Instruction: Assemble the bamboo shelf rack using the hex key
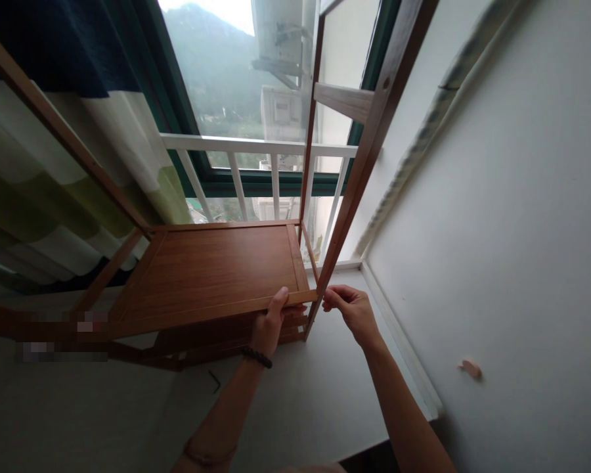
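Observation:
A brown wooden shelf rack stands in front of me, and its shelf board (226, 269) lies level between the posts. My left hand (270, 322) is closed around the front edge of this board near its right end, thumb on top and fingers beneath. At the outer side of the right front post (354, 190), my right hand (349, 305) pinches with thumb and fingertips. Whatever is between those fingertips is too small to make out. A dark L-shaped hex key (215, 381) lies on the pale surface below the rack.
Lower shelf boards (197, 345) show under the upper one. Behind the rack are a white railing (261, 146) and a window. A striped curtain (79, 171) hangs at left; a white wall (522, 230) with a pink hook (471, 369) rises at right.

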Available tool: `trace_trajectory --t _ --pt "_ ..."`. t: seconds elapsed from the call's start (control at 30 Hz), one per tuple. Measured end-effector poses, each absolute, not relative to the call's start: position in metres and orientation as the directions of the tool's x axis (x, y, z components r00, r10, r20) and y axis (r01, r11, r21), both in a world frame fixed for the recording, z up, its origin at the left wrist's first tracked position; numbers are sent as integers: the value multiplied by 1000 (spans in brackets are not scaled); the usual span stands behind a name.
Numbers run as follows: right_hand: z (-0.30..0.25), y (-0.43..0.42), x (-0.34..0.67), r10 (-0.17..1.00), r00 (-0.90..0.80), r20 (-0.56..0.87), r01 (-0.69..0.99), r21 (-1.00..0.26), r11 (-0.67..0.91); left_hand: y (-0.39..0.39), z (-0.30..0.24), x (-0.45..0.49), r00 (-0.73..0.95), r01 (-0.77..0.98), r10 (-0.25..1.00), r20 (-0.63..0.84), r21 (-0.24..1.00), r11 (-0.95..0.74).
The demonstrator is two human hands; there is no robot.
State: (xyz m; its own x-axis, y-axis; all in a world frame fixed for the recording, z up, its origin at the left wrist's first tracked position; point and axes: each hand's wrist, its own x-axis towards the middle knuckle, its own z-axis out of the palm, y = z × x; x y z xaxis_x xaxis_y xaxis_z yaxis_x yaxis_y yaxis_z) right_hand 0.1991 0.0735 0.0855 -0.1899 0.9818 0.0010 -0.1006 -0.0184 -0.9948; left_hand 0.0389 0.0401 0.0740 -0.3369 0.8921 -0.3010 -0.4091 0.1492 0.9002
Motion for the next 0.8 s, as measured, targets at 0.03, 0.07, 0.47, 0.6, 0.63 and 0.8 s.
trace_trajectory --t 0.03,0.07,0.47,0.6,0.63,0.8 --pt "86 73 199 983 -182 8 -93 -996 -9 40 73 39 -329 -411 900 -286 901 136" --pt "87 73 199 985 -172 18 -84 -996 4 41 73 38 -320 -415 909 -267 902 119" --pt "88 72 206 957 -285 45 -172 -985 -5 42 75 37 -295 -491 930 -221 870 50" --pt "75 79 203 949 -316 3 -285 -954 -92 42 75 35 -288 -518 931 -224 854 45" --pt "72 81 201 950 -312 0 -323 -941 -106 42 74 35 -290 -519 930 -227 854 47" --pt "60 85 184 931 -361 -49 -566 -783 -260 43 73 34 -288 -494 927 -238 867 70"
